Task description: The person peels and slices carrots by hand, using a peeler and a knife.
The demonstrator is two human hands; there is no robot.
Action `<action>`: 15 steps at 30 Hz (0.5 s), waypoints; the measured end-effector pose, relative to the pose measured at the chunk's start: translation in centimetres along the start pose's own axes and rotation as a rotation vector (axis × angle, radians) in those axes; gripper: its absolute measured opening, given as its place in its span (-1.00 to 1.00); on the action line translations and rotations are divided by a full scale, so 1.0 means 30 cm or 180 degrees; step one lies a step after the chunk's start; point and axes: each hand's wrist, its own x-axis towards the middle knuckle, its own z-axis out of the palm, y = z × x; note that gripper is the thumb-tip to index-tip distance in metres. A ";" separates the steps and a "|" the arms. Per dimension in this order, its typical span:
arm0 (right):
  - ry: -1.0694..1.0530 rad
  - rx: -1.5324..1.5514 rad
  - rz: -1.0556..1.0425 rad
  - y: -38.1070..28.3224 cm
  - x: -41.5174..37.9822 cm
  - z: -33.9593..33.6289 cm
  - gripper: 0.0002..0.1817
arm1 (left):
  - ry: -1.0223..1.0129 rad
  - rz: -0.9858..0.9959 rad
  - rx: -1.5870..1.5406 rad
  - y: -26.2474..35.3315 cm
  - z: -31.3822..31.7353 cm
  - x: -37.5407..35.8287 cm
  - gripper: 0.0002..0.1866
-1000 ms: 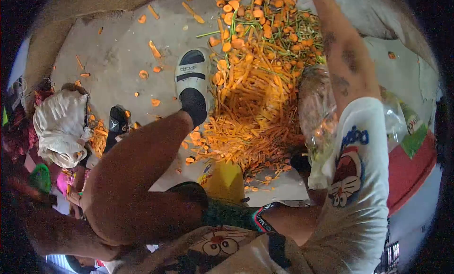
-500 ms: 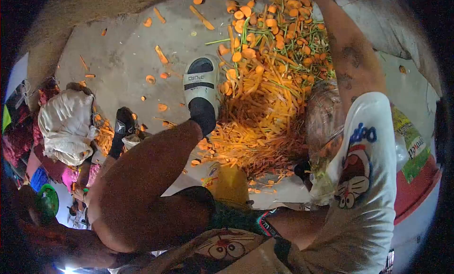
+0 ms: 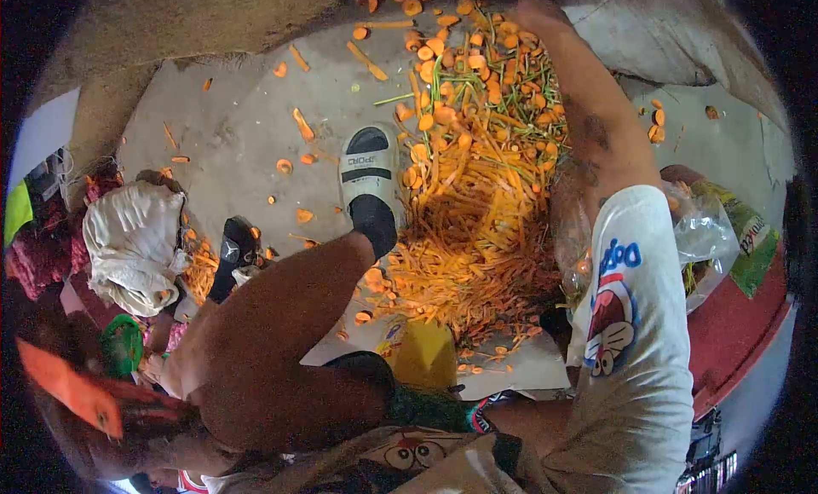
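Note:
My right hand [image 3: 538,15] reaches the top edge of the pile of cut carrots [image 3: 477,196]; its fingers are too blurred to make out. Round slices and green stems lie nearest to it, with long orange strips lower down. At the far lower left, my left hand [image 3: 141,409] is dark and blurred around a large orange carrot [image 3: 72,387], held up close to the camera. A clear plastic bag [image 3: 703,230] lies to the right of my right arm.
My sandalled foot [image 3: 369,166] stands left of the pile, on the grey floor [image 3: 230,144] with scattered carrot bits. A yellow packet [image 3: 426,353] lies below the pile. Further left are a white cloth bundle [image 3: 136,247], a green bowl [image 3: 122,345] and part of another person [image 3: 153,370].
The orange carrot has come into view at the lower left. My right arm has shifted left, showing more of the plastic bag. The view has tilted, so the floor items appear lower.

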 end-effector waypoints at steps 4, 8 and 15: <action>0.0060 0.2398 0.1000 -0.061 0.070 -0.019 -0.51 | -0.0080 0.0007 0.0073 -0.040 0.132 0.052 -0.56; 0.0283 0.4454 0.2375 -0.046 -0.014 -0.101 -0.47 | -0.0144 0.0078 0.0090 0.019 -0.077 -0.026 -0.55; 0.1568 0.8342 0.4807 -0.004 -0.368 -0.451 -0.50 | -0.0197 0.0269 0.0046 0.117 -0.080 -0.130 -0.55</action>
